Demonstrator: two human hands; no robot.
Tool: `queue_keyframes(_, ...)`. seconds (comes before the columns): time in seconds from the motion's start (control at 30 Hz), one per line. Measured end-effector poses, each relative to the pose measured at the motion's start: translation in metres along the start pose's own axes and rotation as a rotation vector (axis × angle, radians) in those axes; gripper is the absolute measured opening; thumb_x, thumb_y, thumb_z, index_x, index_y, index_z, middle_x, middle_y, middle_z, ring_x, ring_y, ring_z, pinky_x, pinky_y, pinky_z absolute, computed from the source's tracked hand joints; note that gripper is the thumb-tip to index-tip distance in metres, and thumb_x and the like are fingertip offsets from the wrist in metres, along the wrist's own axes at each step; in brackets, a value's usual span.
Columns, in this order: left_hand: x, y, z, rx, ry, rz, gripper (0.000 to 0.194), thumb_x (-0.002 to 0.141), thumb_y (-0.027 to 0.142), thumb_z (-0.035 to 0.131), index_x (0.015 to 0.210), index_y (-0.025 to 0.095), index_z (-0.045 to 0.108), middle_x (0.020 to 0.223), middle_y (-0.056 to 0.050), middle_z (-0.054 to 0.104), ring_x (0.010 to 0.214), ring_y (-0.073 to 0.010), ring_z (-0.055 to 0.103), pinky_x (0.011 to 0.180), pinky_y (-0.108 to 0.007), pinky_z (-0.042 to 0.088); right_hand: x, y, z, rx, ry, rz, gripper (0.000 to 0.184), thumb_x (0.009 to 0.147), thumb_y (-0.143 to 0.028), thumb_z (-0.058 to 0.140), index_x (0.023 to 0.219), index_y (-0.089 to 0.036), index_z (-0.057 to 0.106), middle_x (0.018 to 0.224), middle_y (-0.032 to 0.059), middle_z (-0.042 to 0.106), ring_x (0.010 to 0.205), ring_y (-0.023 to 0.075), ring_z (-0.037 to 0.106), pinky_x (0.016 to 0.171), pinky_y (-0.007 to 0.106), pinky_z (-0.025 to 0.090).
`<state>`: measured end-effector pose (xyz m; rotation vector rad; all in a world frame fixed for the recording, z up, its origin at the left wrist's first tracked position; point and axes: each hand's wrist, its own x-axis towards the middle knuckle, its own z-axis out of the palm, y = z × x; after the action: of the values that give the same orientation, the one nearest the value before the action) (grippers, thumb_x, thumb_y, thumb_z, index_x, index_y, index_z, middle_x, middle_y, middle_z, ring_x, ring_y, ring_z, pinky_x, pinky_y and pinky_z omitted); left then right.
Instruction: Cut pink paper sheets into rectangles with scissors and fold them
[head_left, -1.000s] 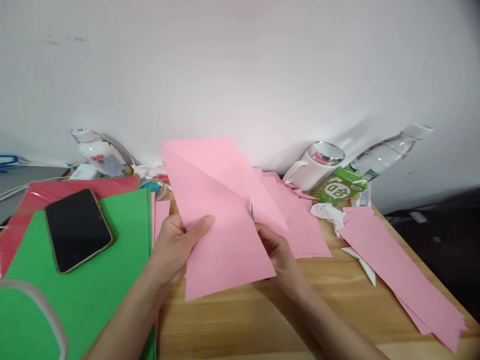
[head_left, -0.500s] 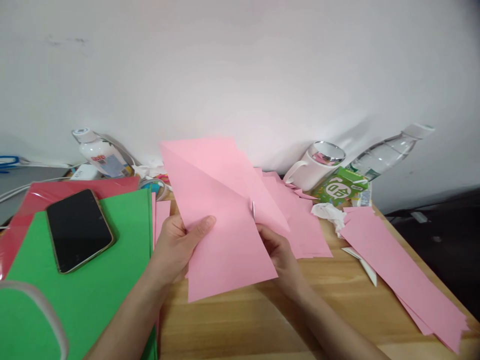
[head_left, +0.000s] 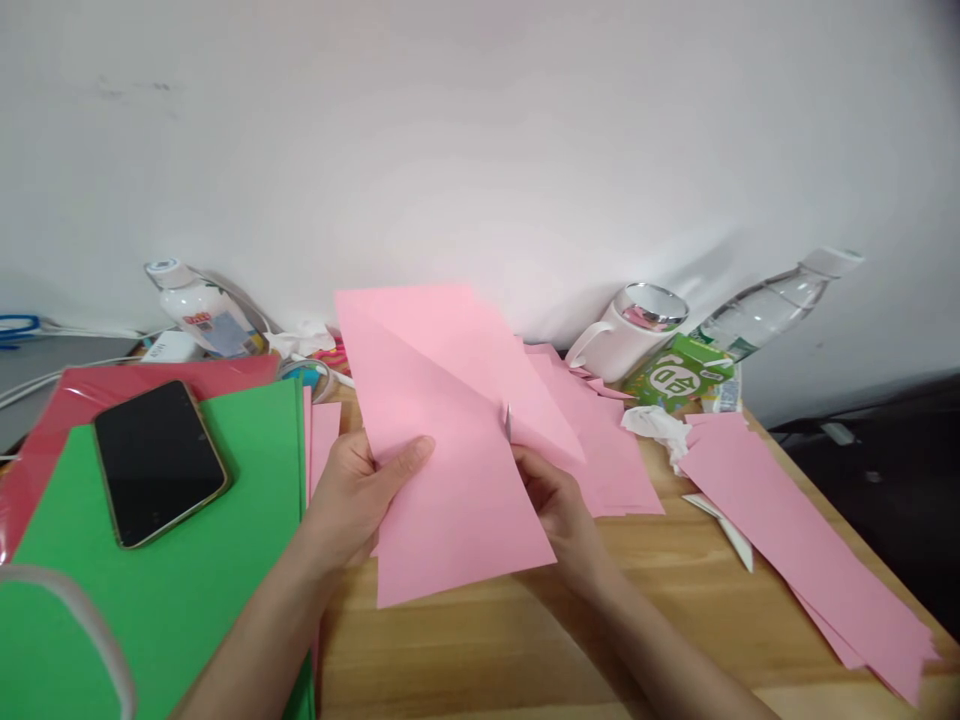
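I hold a folded pink paper sheet (head_left: 442, 440) up over the wooden table (head_left: 480, 640). My left hand (head_left: 360, 495) is closed on the sheet's left edge, thumb lying across its front. My right hand (head_left: 559, 510) sits behind the sheet's right edge, its fingers mostly hidden by the paper. A thin metal tip, like a scissor blade (head_left: 508, 422), pokes up at the paper's right edge just above that hand. The sheet's upper flap is folded diagonally over the lower part.
Green paper (head_left: 187, 570) on red paper (head_left: 90, 390) lies at the left with a black phone (head_left: 157, 460) on top. More pink sheets (head_left: 600, 440) and long pink strips (head_left: 795, 540) lie to the right. A white mug (head_left: 630, 345), green carton (head_left: 679, 372), crumpled tissue (head_left: 658, 424) and two bottles (head_left: 772, 305) (head_left: 199, 305) stand along the wall.
The pink sheet has shifted slightly to the right and tilted a little. Both hands keep the same hold on it.
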<state>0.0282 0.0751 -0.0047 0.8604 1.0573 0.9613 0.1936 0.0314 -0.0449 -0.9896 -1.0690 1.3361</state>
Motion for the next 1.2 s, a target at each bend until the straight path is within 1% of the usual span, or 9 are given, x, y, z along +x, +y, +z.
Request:
queue_keyframes(0.2,-0.0003,-0.0013,-0.0005,-0.009,0.008,0.000,0.017,0.060,0.029,0.076,0.066,0.016,0.068,0.062,-0.004,0.069,0.051,-0.0158,0.062,0.045,-0.024,0.051,0.0012,-0.0012,-0.0010,0.043,-0.006,-0.012,0.036,0.058,-0.022,0.081,0.091,-0.021,0.066,0.082,0.0037,0.069,0.072,0.0175,0.063,0.062,0.026,0.048)
queue_keyframes(0.3,-0.0014,-0.0006,-0.0006,-0.017,-0.006,-0.012,0.017,0.061,0.030,0.075,0.067,0.016,0.068,0.061,-0.004,0.069,0.051,-0.0167,0.063,0.046,-0.025,0.051,0.0013,-0.0034,-0.0005,0.044,-0.001,-0.004,0.037,0.056,-0.025,0.082,0.090,-0.021,0.067,0.081,0.0038,0.070,0.071,0.0177,0.063,0.062,0.026,0.049)
queue_keyframes(0.47,-0.0020,-0.0003,-0.0003,-0.048,-0.043,-0.023,0.017,0.063,0.030,0.075,0.070,0.015,0.069,0.062,-0.005,0.070,0.053,-0.0168,0.064,0.047,-0.024,0.052,0.0014,-0.0036,0.0007,0.045,0.018,0.001,0.037,0.054,-0.027,0.083,0.087,-0.020,0.068,0.076,0.0027,0.069,0.065,0.0163,0.061,0.058,0.025,0.049)
queue_keyframes(0.57,-0.0014,-0.0004,0.0000,-0.068,-0.063,-0.018,0.016,0.064,0.029,0.074,0.070,0.015,0.069,0.061,-0.004,0.070,0.054,-0.0156,0.064,0.048,-0.023,0.052,0.0021,-0.0013,-0.0004,0.054,0.012,-0.012,0.035,0.054,-0.024,0.083,0.086,-0.021,0.068,0.075,0.0014,0.069,0.065,0.0150,0.061,0.058,0.023,0.048)
queue_keyframes(0.7,-0.0015,0.0003,-0.0008,-0.061,-0.039,-0.033,0.017,0.064,0.029,0.075,0.072,0.015,0.068,0.062,-0.003,0.070,0.054,-0.0140,0.063,0.048,-0.021,0.051,0.0025,-0.0005,-0.0018,0.062,-0.012,-0.011,0.037,0.055,-0.019,0.082,0.089,-0.021,0.067,0.076,0.0006,0.068,0.067,0.0136,0.060,0.059,0.021,0.046)
queue_keyframes(0.8,-0.0020,0.0006,-0.0018,-0.043,-0.020,-0.040,0.018,0.063,0.029,0.075,0.071,0.014,0.068,0.061,-0.003,0.069,0.052,-0.0134,0.062,0.046,-0.021,0.050,0.0018,-0.0022,-0.0018,0.036,-0.038,-0.010,0.037,0.059,-0.019,0.080,0.093,-0.020,0.066,0.081,0.0023,0.067,0.071,0.0146,0.060,0.062,0.023,0.046)
queue_keyframes(0.9,-0.0019,0.0005,-0.0021,-0.036,-0.041,-0.042,0.018,0.063,0.030,0.075,0.070,0.015,0.068,0.059,-0.003,0.069,0.052,-0.0129,0.062,0.046,-0.020,0.050,0.0012,-0.0031,-0.0020,0.015,-0.038,-0.005,0.034,0.062,-0.020,0.078,0.093,-0.019,0.065,0.082,0.0037,0.067,0.072,0.0152,0.060,0.063,0.024,0.046)
queue_keyframes(1.03,-0.0014,0.0007,-0.0021,-0.023,-0.050,-0.049,0.018,0.063,0.030,0.075,0.068,0.015,0.068,0.059,-0.003,0.069,0.052,-0.0129,0.061,0.046,-0.020,0.050,0.0016,-0.0023,-0.0028,0.013,-0.028,0.009,0.038,0.056,-0.019,0.082,0.090,-0.019,0.066,0.080,0.0033,0.067,0.070,0.0152,0.060,0.061,0.023,0.046)
queue_keyframes(1.2,-0.0020,0.0015,-0.0032,-0.025,-0.063,-0.057,0.018,0.063,0.031,0.074,0.068,0.014,0.068,0.059,-0.004,0.069,0.052,-0.0136,0.062,0.046,-0.021,0.050,0.0023,-0.0016,-0.0038,0.016,-0.047,0.011,0.036,0.055,-0.019,0.082,0.087,-0.018,0.066,0.077,0.0024,0.068,0.067,0.0140,0.060,0.059,0.022,0.046)
